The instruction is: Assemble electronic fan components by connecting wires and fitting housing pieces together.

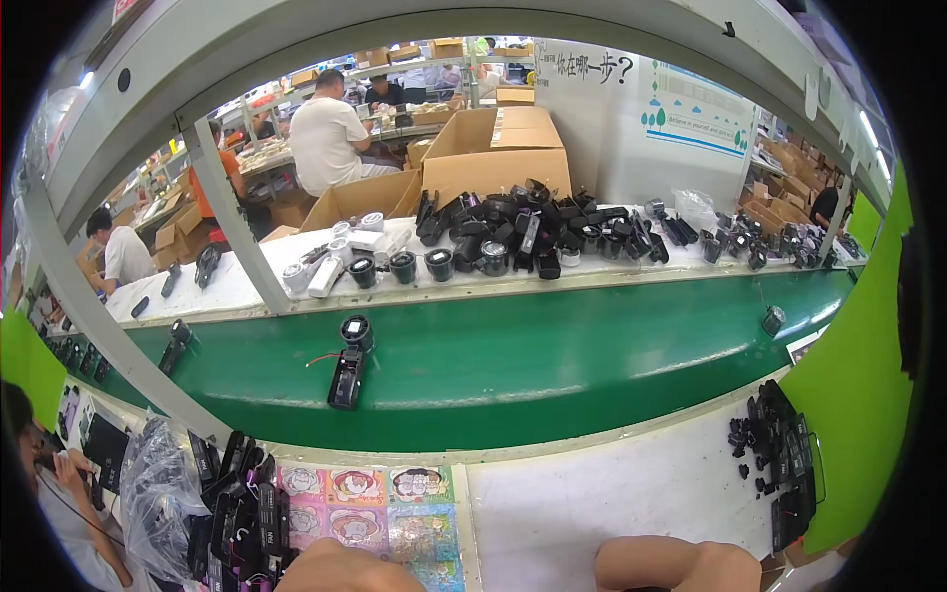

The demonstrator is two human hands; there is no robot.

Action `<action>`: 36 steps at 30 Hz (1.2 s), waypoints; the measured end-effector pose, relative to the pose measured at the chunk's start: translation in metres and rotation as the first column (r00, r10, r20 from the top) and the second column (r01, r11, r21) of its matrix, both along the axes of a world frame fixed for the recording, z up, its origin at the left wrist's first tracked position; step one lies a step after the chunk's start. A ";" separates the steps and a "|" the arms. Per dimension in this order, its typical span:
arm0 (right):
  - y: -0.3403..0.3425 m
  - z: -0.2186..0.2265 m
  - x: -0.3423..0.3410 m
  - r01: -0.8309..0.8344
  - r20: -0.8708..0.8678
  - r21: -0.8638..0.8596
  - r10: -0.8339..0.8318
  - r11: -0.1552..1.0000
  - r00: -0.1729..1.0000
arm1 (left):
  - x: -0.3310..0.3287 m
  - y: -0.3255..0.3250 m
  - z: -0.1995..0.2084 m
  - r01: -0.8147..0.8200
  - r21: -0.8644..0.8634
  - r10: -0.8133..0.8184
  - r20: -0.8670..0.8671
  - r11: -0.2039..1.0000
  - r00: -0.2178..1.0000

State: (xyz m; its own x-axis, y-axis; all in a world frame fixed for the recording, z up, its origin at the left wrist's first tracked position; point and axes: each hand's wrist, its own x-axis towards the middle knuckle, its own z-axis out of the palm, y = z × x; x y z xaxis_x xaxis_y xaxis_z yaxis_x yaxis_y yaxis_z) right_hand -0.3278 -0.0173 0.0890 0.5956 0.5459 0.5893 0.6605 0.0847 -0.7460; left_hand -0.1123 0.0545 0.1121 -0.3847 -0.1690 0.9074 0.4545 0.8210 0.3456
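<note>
At the lower edge of the head view, my left hand [347, 569] shows only as a rounded patch of skin, its fingers hidden. It is nearest to a sheet of colourful cartoon pictures [357, 485] on the bench and a pile of black fan parts [237, 513] just left of that. My right hand [679, 566] is also cut off by the lower edge, over the white bench top [592, 493]. Its fingers do not show, nor anything they might hold. Ahead, a black handheld fan body [348, 370] with a round head and a thin red wire lies on the green conveyor belt [513, 345].
Black parts [789, 454] are stacked at the bench's right. Clear plastic bags [158, 493] lie at the left, beside a co-worker [74, 493]. Beyond the belt, a shelf holds many fan parts [513, 227] and a cardboard box [493, 148]. A white metal post [128, 355] stands left.
</note>
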 end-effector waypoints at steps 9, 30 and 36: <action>-0.005 0.005 0.002 -0.083 0.105 -0.167 0.102 0.982 0.989 | -0.002 -0.003 0.000 0.066 0.013 -0.066 0.009 0.998 0.998; -0.007 0.006 0.002 -0.081 0.148 -0.276 0.126 0.958 0.981 | -0.003 -0.002 0.001 0.087 0.020 -0.088 0.023 0.996 0.996; -0.007 0.002 -0.001 -0.084 0.134 -0.291 0.127 0.953 0.983 | -0.003 -0.003 0.001 0.086 0.017 -0.086 0.029 0.996 0.996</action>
